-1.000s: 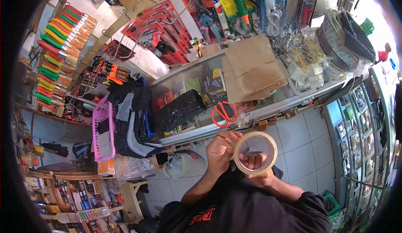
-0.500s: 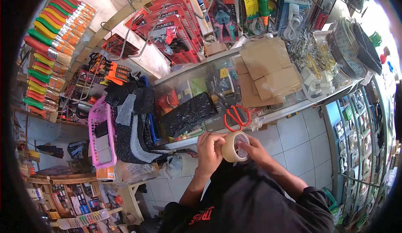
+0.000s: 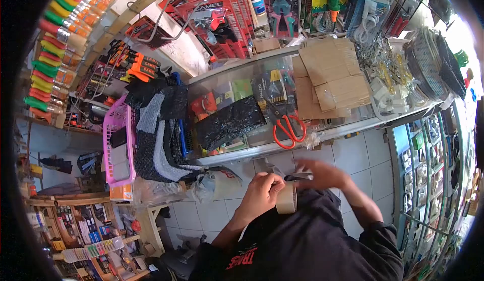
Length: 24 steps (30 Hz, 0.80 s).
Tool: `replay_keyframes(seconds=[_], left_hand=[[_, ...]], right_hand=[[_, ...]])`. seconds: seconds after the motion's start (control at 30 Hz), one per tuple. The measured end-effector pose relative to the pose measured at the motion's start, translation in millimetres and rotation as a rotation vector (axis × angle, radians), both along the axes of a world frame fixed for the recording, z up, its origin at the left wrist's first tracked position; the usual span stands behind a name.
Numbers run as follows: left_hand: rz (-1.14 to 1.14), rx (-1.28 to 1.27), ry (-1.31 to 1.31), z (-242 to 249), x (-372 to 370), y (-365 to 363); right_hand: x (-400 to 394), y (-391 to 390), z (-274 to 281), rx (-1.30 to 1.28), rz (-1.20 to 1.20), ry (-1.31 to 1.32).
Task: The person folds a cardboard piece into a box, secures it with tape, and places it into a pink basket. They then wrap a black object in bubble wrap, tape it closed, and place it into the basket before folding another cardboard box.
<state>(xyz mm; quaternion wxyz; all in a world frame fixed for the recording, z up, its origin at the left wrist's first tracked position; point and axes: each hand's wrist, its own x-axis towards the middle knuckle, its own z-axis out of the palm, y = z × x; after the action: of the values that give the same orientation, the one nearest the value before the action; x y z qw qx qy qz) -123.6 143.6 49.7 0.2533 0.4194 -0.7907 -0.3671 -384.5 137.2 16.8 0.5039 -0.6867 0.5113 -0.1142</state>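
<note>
Beside the curled fingers of the left hand (image 3: 262,194) hangs the tape roll (image 3: 287,200) they grasp. By the blurred right hand (image 3: 325,174) shows a dark sliver (image 3: 298,176); its fingers' grip is unclear.

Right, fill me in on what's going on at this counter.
A person is handling a roll of tape in front of the glass counter. Their left hand is curled closed at the top of the roll. Their right hand is just beside it, blurred; something dark shows between the hands, too unclear to name. On the counter lie a black-wrapped package, red-handled scissors and cardboard pieces, none of them touched by either hand.
</note>
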Motion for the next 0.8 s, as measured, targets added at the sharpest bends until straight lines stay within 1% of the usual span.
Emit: replay_keyframes(seconds=[0.03,0.1,0.13,0.2,0.3,0.4,0.47,0.5,0.57,0.63,0.67,0.77,0.8], left_hand=[[-0.023,0.009,0.005,0.9,-2.6,0.1],[-0.051,0.037,0.019,2.6,-8.2,3.1],[-0.057,0.056,0.026,3.5,-10.6,5.1],[-0.064,0.061,0.006,4.8,-13.1,10.5],[-0.069,0.017,-0.051,4.4,-14.9,19.8],[-0.051,-0.018,-0.049,-1.5,-18.6,34.9],[-0.038,-0.029,-0.019,-13.0,-18.6,44.3],[-0.013,0.005,0.018,-17.2,-19.0,48.7],[0.024,0.075,0.093,-22.8,-21.5,56.4],[0.1,0.288,0.211,-14.0,-28.9,62.4],[0.136,0.396,0.266,-10.7,-32.0,63.6],[0.081,0.443,0.227,-9.7,-28.9,63.5],[0.064,0.444,0.2,-13.9,-26.4,62.2]], right_hand=[[-1.2,-19.6,23.1,-0.027,-0.031,0.106],[13.2,-38.0,43.8,-0.267,-0.294,0.189],[20.2,-46.0,42.7,-0.394,-0.276,0.238],[35.3,-62.5,21.7,-0.645,-0.238,0.335],[55.8,-92.3,-33.7,-0.726,-0.174,0.542],[74.1,-103.4,-44.7,-0.803,-0.227,0.702],[75.3,-113.4,-47.7,-0.712,-0.238,0.657],[73.4,-117.0,-45.9,-0.664,-0.247,0.639],[67.4,-118.8,-42.9,-0.671,-0.215,0.556],[67.0,-119.4,-39.6,-0.644,-0.181,0.519],[64.6,-114.8,-42.2,-0.701,-0.19,0.475],[59.5,-90.1,-26.4,-0.626,-0.233,0.427],[52.9,-77.1,-21.9,-0.676,-0.254,0.387]])
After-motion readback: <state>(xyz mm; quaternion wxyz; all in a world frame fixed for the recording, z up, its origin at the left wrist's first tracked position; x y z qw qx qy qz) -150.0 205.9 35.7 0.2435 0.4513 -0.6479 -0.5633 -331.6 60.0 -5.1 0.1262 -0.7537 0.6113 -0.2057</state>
